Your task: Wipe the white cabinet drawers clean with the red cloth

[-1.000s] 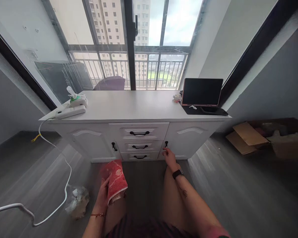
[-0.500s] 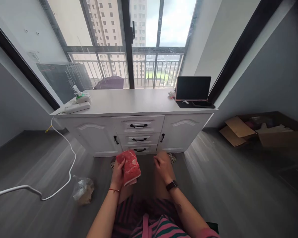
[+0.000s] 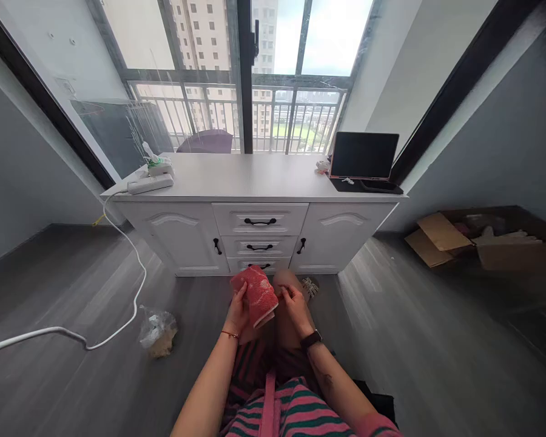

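Observation:
A folded red cloth (image 3: pixel 257 294) with a pale pattern and a white edge hangs in front of the drawers. My left hand (image 3: pixel 238 309) grips it at its left side, thumb on top. Close to the cloth's right edge is my right hand (image 3: pixel 295 306), its thumb and fingers pinched together. Whether those fingertips hold or touch anything is too small to tell. Beyond both hands stands a white cabinet (image 3: pixel 186 233) with black handles; the cloth covers part of the bottom drawer.
A power strip (image 3: pixel 151 183) lies on the cabinet's left end, its white cable (image 3: pixel 136 297) running across the floor. To the right are a dark-screened device (image 3: pixel 364 155) and an open cardboard box (image 3: pixel 505 255). A clear plastic bag (image 3: pixel 157 331) lies on the floor at left.
My left hand has carried the red cloth to the right, closer to my right hand. The right hand stays pinched, and the view has shifted slightly.

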Action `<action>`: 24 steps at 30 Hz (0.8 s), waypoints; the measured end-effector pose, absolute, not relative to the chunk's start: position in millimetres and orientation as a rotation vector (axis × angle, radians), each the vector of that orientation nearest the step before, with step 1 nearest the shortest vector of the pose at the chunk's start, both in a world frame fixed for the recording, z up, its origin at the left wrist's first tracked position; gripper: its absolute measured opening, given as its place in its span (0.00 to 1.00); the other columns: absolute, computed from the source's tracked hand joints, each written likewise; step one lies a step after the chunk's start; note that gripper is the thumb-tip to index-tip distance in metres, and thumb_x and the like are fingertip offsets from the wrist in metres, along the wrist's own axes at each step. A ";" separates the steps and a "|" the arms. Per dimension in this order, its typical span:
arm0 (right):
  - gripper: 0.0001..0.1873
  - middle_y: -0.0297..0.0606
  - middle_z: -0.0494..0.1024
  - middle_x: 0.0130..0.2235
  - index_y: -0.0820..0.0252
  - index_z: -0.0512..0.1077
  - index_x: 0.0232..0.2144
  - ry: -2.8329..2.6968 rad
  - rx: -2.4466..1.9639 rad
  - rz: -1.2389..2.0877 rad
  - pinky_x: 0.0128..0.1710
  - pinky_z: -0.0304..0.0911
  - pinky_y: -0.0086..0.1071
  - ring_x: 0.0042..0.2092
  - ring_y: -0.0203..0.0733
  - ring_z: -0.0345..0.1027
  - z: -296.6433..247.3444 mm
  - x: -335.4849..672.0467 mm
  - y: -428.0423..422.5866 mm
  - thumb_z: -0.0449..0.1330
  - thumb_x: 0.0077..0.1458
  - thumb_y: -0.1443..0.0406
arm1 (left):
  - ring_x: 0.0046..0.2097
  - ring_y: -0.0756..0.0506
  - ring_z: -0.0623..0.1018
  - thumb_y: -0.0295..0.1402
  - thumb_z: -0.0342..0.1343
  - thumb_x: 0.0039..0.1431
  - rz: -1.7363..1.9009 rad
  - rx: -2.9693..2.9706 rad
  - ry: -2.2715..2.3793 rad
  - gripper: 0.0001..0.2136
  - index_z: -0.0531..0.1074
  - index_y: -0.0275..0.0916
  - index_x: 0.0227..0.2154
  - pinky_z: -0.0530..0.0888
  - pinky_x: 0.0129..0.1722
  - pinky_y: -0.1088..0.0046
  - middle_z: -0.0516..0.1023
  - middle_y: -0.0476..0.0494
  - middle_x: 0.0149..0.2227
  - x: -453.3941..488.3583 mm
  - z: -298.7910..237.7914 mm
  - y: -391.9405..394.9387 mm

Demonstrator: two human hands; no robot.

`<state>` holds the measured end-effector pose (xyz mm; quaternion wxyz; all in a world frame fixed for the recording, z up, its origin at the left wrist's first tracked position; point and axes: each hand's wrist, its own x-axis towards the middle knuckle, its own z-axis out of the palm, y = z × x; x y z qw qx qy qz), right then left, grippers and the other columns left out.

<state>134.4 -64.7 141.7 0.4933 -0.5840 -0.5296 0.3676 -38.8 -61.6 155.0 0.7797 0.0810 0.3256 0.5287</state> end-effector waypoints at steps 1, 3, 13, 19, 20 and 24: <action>0.20 0.44 0.81 0.35 0.62 0.77 0.38 -1.323 -1.437 0.893 0.41 0.68 0.39 0.37 0.47 0.75 147.7 140.5 -68.8 0.51 0.57 0.55 | 0.44 0.40 0.82 0.40 0.56 0.60 1.121 0.130 0.677 0.16 0.75 0.32 0.43 0.71 0.54 0.59 0.83 0.36 0.40 -38.2 154.0 -59.7; 0.18 0.42 0.81 0.35 0.60 0.77 0.39 -1.437 -1.473 0.880 0.41 0.69 0.39 0.37 0.47 0.75 154.5 154.8 -86.0 0.52 0.58 0.56 | 0.42 0.41 0.82 0.40 0.53 0.63 1.097 0.051 0.638 0.16 0.74 0.31 0.44 0.72 0.54 0.60 0.84 0.37 0.38 -38.3 150.4 -55.5; 0.04 0.40 0.77 0.32 0.41 0.74 0.31 -1.820 -1.682 0.362 0.31 0.71 0.44 0.34 0.51 0.74 80.4 198.5 -216.5 0.58 0.55 0.56 | 0.42 0.39 0.82 0.39 0.52 0.64 1.049 0.002 0.586 0.17 0.73 0.32 0.48 0.72 0.52 0.58 0.84 0.37 0.39 -47.2 134.4 -44.7; 0.20 0.39 0.75 0.29 0.56 0.67 0.28 -1.724 -1.636 0.403 0.30 0.62 0.34 0.30 0.43 0.70 120.7 179.4 -103.7 0.45 0.66 0.54 | 0.41 0.39 0.83 0.41 0.53 0.63 1.087 -0.013 0.618 0.15 0.74 0.34 0.44 0.74 0.49 0.57 0.84 0.37 0.39 -64.4 133.8 -46.9; 0.21 0.38 0.75 0.29 0.56 0.66 0.28 -1.686 -1.617 0.395 0.31 0.62 0.34 0.31 0.43 0.69 128.2 178.3 -80.0 0.44 0.66 0.53 | 0.40 0.39 0.83 0.41 0.52 0.64 1.099 -0.013 0.634 0.15 0.74 0.34 0.44 0.75 0.48 0.57 0.84 0.37 0.39 -67.0 135.3 -47.4; 0.18 0.42 0.76 0.35 0.60 0.69 0.33 -1.604 -1.726 0.360 0.38 0.62 0.35 0.37 0.44 0.70 140.3 178.7 -17.8 0.44 0.66 0.57 | 0.38 0.38 0.83 0.38 0.50 0.65 1.175 -0.036 0.696 0.17 0.70 0.34 0.52 0.77 0.45 0.56 0.84 0.37 0.37 -77.3 143.3 -48.8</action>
